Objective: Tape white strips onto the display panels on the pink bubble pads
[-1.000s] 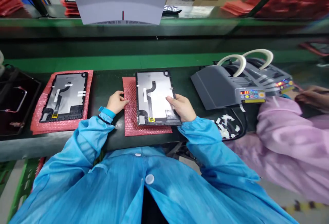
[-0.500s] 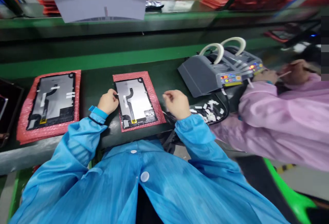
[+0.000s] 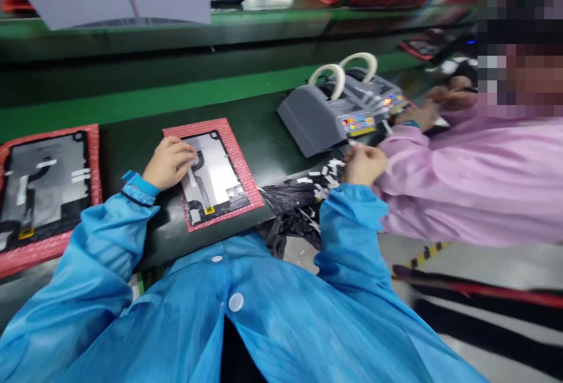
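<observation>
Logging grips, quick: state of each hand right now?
Left hand: fingers loosely curled over the flat panel; whether they grip anything cannot be told.
Right hand: at the tape machine's front; grip cannot be told.

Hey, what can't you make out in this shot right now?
All in the head view:
- Far-left pink wrap: outer side cut off by the picture's edge.
- Left hand: its fingers hide any contact with the panel.
- Right hand: fingertips blurred, grip unclear.
- Nearer grey machine's display: digits too small and blurred.
</observation>
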A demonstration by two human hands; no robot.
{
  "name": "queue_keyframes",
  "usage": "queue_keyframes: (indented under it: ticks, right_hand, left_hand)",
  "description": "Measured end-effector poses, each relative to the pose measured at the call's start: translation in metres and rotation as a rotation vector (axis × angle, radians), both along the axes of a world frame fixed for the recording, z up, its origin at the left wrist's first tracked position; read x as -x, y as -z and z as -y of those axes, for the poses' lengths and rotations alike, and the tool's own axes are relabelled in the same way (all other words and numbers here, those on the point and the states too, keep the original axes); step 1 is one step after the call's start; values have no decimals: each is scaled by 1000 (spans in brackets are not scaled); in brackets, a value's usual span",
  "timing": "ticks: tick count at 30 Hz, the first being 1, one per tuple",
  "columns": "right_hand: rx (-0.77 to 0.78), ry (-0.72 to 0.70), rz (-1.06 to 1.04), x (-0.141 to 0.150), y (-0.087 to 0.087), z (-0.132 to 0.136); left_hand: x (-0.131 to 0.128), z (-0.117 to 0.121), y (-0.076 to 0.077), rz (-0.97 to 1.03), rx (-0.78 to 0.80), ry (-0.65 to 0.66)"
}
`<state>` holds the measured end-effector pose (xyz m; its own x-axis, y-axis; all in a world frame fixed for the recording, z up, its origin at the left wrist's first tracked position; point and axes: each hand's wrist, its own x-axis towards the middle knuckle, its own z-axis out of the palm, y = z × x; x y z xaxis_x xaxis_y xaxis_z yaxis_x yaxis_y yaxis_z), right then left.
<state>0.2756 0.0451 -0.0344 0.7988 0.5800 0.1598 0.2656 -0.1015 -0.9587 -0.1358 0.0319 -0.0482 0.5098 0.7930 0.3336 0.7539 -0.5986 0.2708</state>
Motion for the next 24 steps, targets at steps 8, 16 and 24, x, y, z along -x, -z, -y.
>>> queue_keyframes:
  ticks: [8,16,24]
  right_hand:
    - [80,-856,105,115,-5,6]
    - [514,-1286,517,221,22,-40]
    - [660,-1251,875,233,12,-35]
  left_hand:
    - [10,0,27,-142,132,41]
    - [10,-1,32,-121,145,49]
    - [8,-1,32,-125,183,44]
